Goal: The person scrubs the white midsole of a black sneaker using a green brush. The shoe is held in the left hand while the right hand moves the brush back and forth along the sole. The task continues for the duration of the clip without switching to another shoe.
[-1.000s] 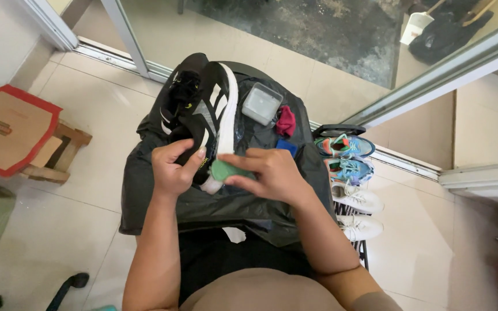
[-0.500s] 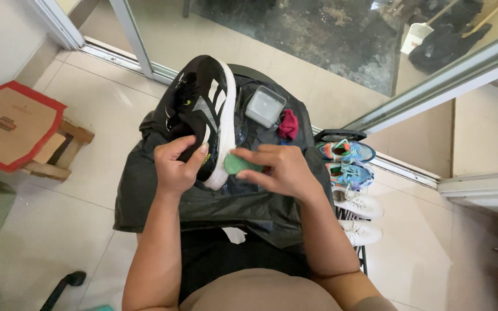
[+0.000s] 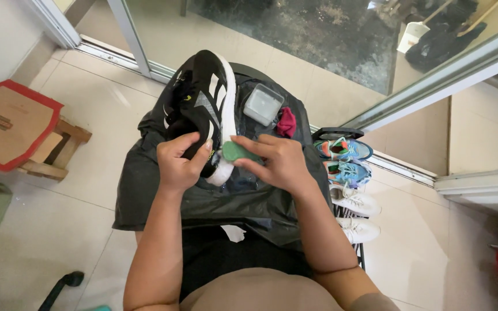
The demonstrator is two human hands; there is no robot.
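The shoe is gripped at its near end by the left hand, its long axis running away from the person. The right hand, just right of the shoe, pinches a green pad against its white sole.

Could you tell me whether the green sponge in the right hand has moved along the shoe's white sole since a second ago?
Cannot tell: the green sponge stays pressed on the sole's heel end of the black sneaker, just below the clear plastic box; the camera shifted.

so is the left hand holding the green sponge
No, the green sponge is in the right hand, pressed to the white sole of the shoe, which the left hand steadies.
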